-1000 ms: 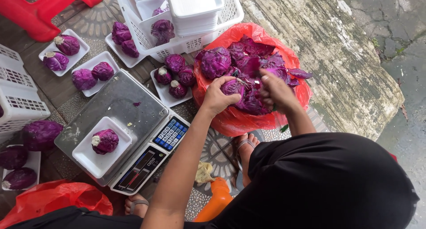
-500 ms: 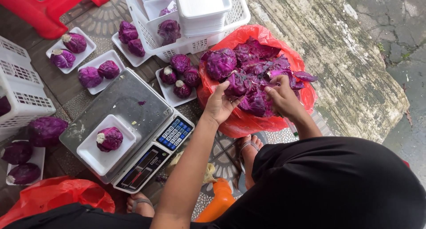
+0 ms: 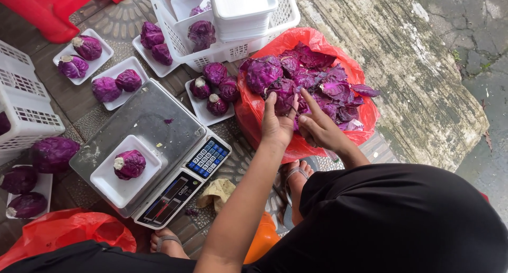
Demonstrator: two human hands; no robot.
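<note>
left hand (image 3: 276,126) clamped on cabbage (image 3: 283,93) at red bag (image 3: 317,42) rim; right hand (image 3: 319,129) fingers apart.

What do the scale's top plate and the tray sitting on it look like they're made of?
Scale top plate: probably brushed stainless steel, as it is grey, dull-shiny and smudged. White tray holding a small purple cabbage: likely foam, matte with thick rounded edges, though thin plastic is possible.
</note>
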